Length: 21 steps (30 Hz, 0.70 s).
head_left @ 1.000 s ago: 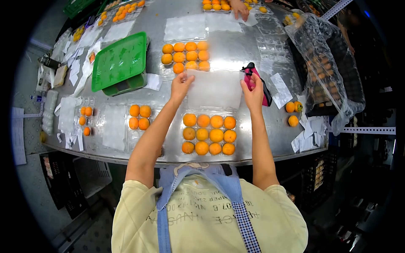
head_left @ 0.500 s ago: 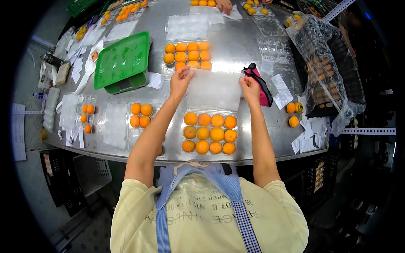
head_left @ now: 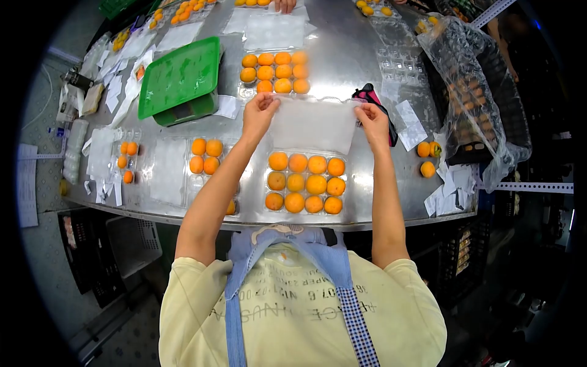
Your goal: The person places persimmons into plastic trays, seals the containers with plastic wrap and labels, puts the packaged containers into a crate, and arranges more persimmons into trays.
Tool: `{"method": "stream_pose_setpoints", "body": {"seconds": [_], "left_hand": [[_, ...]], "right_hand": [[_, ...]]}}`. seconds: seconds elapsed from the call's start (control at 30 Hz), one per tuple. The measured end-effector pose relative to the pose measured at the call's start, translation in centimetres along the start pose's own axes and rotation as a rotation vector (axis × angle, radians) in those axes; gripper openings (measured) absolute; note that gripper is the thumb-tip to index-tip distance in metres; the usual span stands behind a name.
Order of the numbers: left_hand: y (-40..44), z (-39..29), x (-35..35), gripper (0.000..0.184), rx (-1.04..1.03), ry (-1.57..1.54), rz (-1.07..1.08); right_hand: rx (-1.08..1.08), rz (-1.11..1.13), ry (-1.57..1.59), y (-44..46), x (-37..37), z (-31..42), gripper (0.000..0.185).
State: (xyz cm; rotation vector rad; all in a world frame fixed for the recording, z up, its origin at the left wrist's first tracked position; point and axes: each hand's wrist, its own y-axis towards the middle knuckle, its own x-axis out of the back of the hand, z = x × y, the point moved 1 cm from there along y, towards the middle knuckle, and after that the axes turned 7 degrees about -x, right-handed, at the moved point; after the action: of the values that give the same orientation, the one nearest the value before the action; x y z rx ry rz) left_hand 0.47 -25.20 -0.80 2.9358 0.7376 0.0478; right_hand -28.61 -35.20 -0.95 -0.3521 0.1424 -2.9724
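A clear plastic clamshell tray (head_left: 266, 188) stands in front of me, its cups filled with rows of orange round fruit (head_left: 295, 183). Its lid (head_left: 330, 100) is folded open away from me. Over the lid lies a thin white sheet (head_left: 310, 125). My left hand (head_left: 259, 116) pinches the sheet's far left corner, and my right hand (head_left: 373, 125) pinches the far right corner. Whether the fingers also grip the lid's edge, I cannot tell. Just beyond them is another filled fruit tray (head_left: 274, 72). A pink and black pouch (head_left: 369, 95) lies partly behind my right hand.
Left of centre sits a green lidded tub (head_left: 180, 76). Partly filled trays (head_left: 205, 156) lie by my left forearm. At right are loose fruit (head_left: 427, 169), paper scraps (head_left: 444, 194) and a plastic-draped crate (head_left: 471, 116). A co-worker's hand (head_left: 285, 5) shows at the far edge.
The view has shifted slightly. My right hand has moved a little to the right, still pinching, and more of the lid's far edge shows. The co-worker's hand has moved left.
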Motion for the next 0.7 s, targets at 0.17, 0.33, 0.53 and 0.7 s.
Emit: {"method": "stream_pose_setpoints", "body": {"seconds": [0.17, 0.33, 0.53, 0.7], "left_hand": [[-4.7, -2.3, 2.2, 0.015, -0.078, 0.093, 0.138], [-11.8, -4.9, 4.2, 0.014, -0.315, 0.272, 0.263], [-18.3, -4.0, 6.3, 0.026, -0.566, 0.608, 0.482], [-21.3, -2.0, 6.7, 0.039, -0.595, 0.796, 0.573]], "right_hand": [[0.019, 0.06, 0.063, -4.9, 1.6, 2.1, 0.019], [0.257, 0.167, -0.123, -12.2, 3.7, 1.5, 0.019], [0.475, 0.169, -0.42, -20.5, 3.7, -0.7, 0.029], [0.429, 0.182, -0.622, -23.1, 3.2, -3.6, 0.043]]}}
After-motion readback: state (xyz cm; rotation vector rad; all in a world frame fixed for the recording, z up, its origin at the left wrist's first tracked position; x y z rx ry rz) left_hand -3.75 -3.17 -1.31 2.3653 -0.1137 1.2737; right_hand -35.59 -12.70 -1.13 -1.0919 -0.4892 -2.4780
